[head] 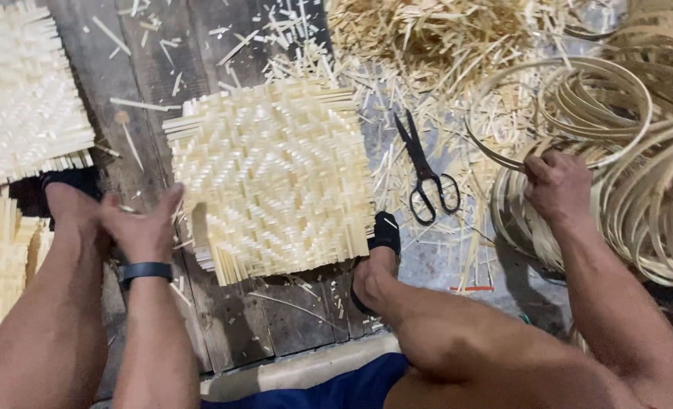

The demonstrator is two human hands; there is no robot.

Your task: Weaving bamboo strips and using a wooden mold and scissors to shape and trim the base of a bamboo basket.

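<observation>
Bamboo strips are forming the square woven mat (pixel 272 178) on the dark wooden boards (pixel 230 318), and the left hand (pixel 145 227), fingers spread, is resting flat against its left edge. Farther right, the right hand (pixel 557 185) is closing around a thin hoop (pixel 571 113) lifted from the pile of bamboo rings (pixel 654 197); judging from the tangle, neighbouring rings could be dragging out and springing loose. Black scissors (pixel 427 170) are lying between mat and rings among offcuts; no packages, labels or signs are showing.
</observation>
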